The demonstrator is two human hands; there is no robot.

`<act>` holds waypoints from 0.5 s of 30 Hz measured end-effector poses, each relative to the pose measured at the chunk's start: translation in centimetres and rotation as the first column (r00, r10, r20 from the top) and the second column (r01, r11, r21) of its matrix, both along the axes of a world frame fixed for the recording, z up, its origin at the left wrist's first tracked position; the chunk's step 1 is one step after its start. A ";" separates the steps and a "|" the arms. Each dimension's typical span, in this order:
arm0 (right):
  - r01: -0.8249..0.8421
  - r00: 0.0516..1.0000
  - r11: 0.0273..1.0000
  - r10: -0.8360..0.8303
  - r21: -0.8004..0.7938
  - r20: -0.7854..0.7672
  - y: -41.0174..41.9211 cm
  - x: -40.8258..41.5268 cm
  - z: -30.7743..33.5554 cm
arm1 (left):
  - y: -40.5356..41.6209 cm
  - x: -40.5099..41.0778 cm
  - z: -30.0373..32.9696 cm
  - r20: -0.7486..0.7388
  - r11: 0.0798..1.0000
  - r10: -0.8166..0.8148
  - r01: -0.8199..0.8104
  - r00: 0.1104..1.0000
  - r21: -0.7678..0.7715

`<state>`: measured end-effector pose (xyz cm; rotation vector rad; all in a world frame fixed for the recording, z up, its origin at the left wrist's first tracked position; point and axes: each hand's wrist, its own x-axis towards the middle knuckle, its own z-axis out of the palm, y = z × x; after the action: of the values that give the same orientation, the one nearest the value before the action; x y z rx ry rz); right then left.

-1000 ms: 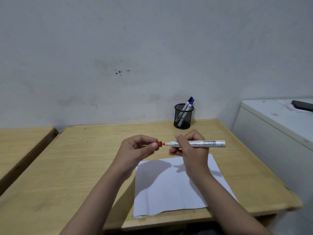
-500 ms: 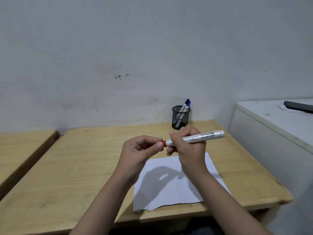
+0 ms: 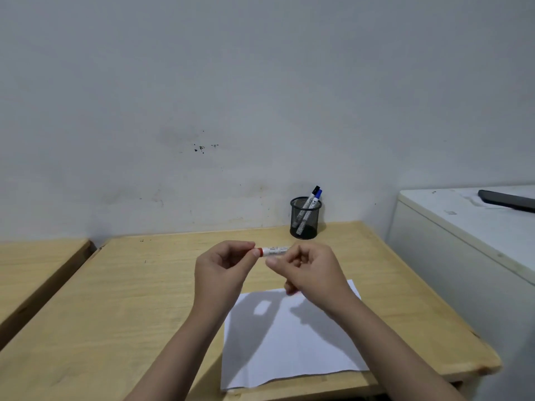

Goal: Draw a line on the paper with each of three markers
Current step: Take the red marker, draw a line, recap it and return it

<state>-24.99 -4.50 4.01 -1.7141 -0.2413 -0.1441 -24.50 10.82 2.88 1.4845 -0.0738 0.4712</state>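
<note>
Above the far edge of the paper [image 3: 292, 340], both hands raised off the wooden desk [image 3: 121, 299], left hand [image 3: 221, 267] with fingertips pinched on the red cap end of a white marker [image 3: 273, 251], right hand [image 3: 311, 272] curled round its barrel, marker lying level between them. Beyond the paper, against the wall, a black mesh cup [image 3: 305, 217] with two more markers [image 3: 311, 201] leaning inside, one black-capped, one blue-capped. Right of the paper, off the desk, a white cabinet [image 3: 451, 244] with a dark flat object [image 3: 506, 200] on top.
</note>
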 end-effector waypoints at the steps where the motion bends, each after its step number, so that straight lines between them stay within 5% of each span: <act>1: 0.084 0.984 0.992 -0.069 -0.089 0.163 -0.5 0.4 0.1 | -0.2 0.2 0.1 0.007 1.000 0.006 -0.007 1.000 0.023; 3: 0.189 0.928 0.935 -0.071 -0.299 0.366 -1.7 1.6 0.5 | -0.9 0.8 0.5 0.017 0.998 -0.013 0.012 1.000 0.057; 6: 0.130 0.932 0.891 0.041 -0.435 0.361 -3.1 3.4 0.7 | -2.1 2.3 1.3 0.047 0.996 -0.052 0.048 0.998 0.070; 10: 0.181 0.882 0.911 0.016 -0.370 0.471 -4.9 6.4 1.0 | -3.8 5.3 2.3 0.100 0.993 -0.077 0.068 0.992 0.094; 15: 0.331 0.832 0.942 -0.269 -0.046 0.486 -8.4 12.3 3.7 | -5.4 12.1 1.5 0.122 0.969 -0.015 -0.016 0.992 0.247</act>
<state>-12.74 -12.89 7.75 -1.8170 -0.3444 -0.8077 -12.42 5.42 4.35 1.6985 -0.2370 0.5699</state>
